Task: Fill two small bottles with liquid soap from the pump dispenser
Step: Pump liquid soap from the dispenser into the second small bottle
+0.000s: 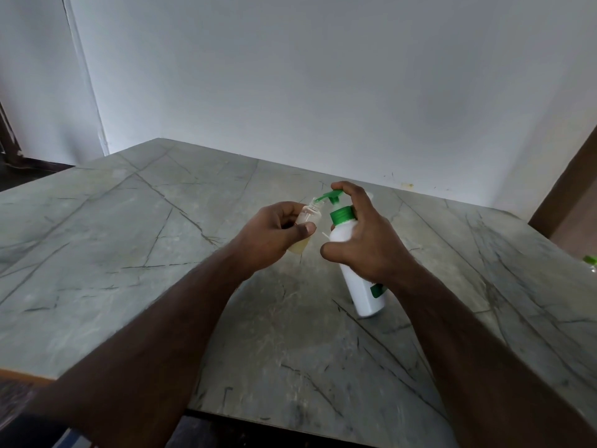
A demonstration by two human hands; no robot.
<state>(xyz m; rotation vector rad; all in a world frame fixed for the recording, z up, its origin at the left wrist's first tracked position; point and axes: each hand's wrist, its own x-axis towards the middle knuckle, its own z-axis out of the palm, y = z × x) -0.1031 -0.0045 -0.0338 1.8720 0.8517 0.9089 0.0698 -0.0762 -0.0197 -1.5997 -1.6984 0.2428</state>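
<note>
Near the table's [161,286] far edge, the left hand [271,236] grips a small bottle [308,221], mouth beneath the green spout, while the right hand [365,240] wraps the tilted pump dispenser [358,279], forefinger on its head

grey marble table [129,240], white wall [323,76]

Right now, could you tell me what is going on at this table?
A person is filling a small clear bottle with soap. The left hand holds it, open mouth up, under the green spout of a white pump dispenser. The right hand grips the dispenser, which leans on the grey marble table, with a finger on the pump head. Some pale liquid already sits in the bottle's bottom. Something small and green-topped shows at the right edge, too cropped to identify.
</note>
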